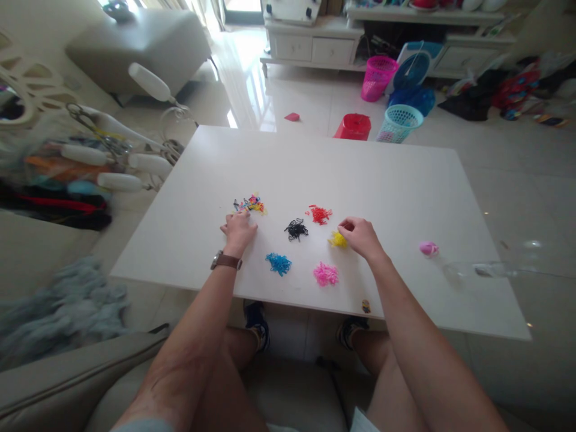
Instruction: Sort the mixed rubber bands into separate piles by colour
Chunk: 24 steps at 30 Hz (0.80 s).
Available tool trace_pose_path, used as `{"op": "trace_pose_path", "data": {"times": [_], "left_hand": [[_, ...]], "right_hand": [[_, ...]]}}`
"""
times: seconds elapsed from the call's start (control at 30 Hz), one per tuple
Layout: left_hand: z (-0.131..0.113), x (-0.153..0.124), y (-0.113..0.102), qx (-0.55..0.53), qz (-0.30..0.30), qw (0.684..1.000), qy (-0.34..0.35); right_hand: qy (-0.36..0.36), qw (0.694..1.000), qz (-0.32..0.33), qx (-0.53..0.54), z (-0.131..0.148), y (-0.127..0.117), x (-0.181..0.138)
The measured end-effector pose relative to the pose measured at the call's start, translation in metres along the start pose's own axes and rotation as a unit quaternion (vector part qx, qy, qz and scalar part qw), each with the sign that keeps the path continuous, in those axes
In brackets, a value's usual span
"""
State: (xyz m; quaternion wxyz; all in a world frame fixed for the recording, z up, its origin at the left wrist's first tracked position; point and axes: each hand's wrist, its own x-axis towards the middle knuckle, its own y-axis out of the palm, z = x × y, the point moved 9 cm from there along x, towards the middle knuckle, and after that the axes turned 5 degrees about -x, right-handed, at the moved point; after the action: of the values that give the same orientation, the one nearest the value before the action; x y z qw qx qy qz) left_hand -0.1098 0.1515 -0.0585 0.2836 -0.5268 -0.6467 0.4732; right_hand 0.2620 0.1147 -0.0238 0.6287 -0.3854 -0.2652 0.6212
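On the white table (405, 198) lie small piles of tiny elastic bands. My left hand (238, 231), with a brown watch at the wrist, rests curled just below a mixed-colour pile (250, 204), fingertips at its edge. My right hand (360, 236) is pinched, fingers together, right beside the yellow pile (337, 240); what the fingertips hold is too small to see. Between the hands lie a black pile (296, 229) and a red pile (320, 214). A blue pile (279, 263) and a pink pile (326, 274) lie nearer the front edge.
A small pink object (429, 248) and a clear plastic bag (490, 269) lie at the table's right. A small item (366, 306) sits at the front edge. Baskets (398, 123) and a red tub (353, 126) stand on the floor beyond. A rack with clutter (90, 162) stands at the left.
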Motion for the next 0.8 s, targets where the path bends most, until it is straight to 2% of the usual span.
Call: {"op": "trace_pose_path", "data": {"times": [0.13, 0.23, 0.33, 0.63, 0.8], "left_hand": [[0.000, 0.005, -0.012, -0.132, -0.032, 0.991, 0.006], [-0.001, 0.004, -0.019, -0.188, -0.052, 0.981, 0.008], [-0.002, 0.002, -0.022, -0.219, -0.065, 0.973, 0.001], [-0.004, 0.003, -0.021, -0.289, -0.054, 0.956, 0.001], [0.001, 0.005, -0.029, -0.304, -0.075, 0.950, -0.001]], "right_hand": [[0.000, 1.000, 0.000, 0.001, 0.000, 0.000, 0.000], [0.000, 1.000, 0.002, 0.004, 0.000, 0.001, -0.001], [-0.001, 1.000, 0.002, 0.007, 0.000, 0.001, -0.001], [-0.002, 1.000, 0.007, -0.003, 0.001, 0.003, -0.001], [-0.002, 1.000, 0.011, -0.006, 0.002, 0.004, -0.001]]}}
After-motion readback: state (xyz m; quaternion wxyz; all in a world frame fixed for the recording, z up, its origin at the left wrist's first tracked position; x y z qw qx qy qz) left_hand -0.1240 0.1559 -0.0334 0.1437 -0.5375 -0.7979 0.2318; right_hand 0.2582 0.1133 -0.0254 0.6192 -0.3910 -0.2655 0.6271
